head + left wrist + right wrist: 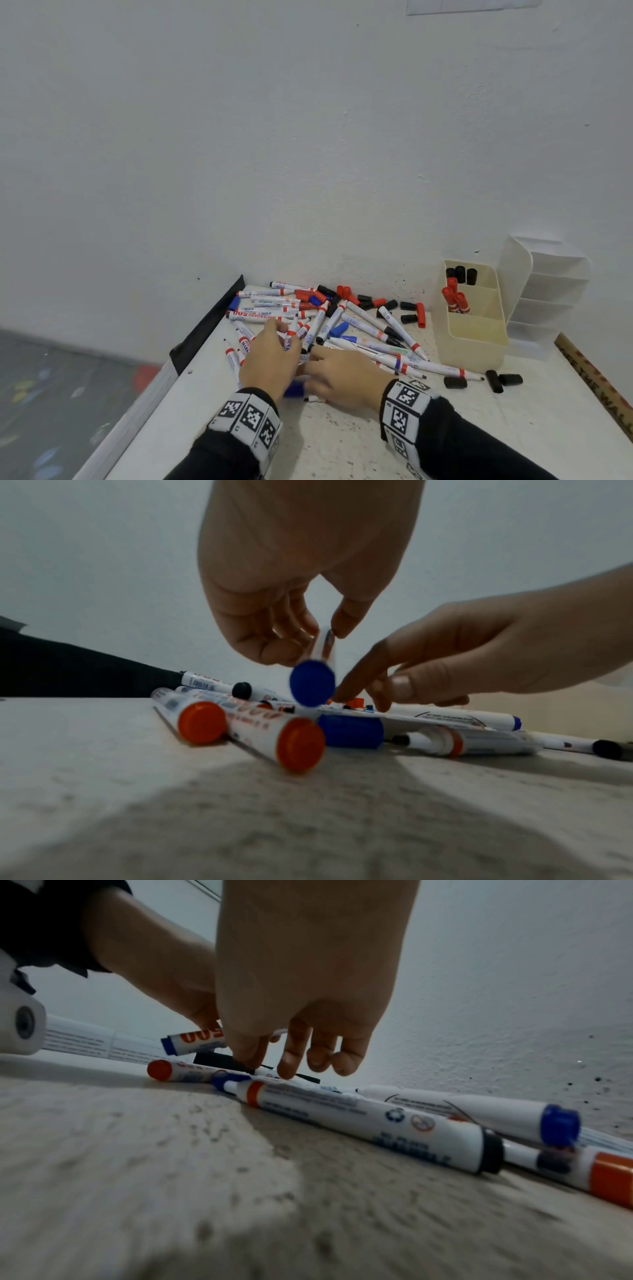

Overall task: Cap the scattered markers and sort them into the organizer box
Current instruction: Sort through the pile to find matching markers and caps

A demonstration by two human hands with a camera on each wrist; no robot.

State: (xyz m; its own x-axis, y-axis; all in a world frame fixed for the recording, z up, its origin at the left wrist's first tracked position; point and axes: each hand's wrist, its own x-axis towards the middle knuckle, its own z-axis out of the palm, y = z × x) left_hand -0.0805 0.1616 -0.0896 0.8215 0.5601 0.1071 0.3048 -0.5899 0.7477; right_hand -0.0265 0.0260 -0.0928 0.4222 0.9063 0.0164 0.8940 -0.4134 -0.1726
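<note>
Left hand (291,588) pinching with thumb and fingers — right hand (308,988) beside it, fingertips angled down

Two hands are at the desk (342,445), the left hand (270,359) and the right hand (346,380). One cream organizer box (479,353) stands at the right, with three compartments. The back one holds three black-capped markers (460,274), the middle one three red-capped markers (455,298). One white tiered rack (548,291) stands behind it. Three loose black caps (493,381) lie just in front of the box. The heap of markers (325,322) on the desk is too tangled to count.
</note>
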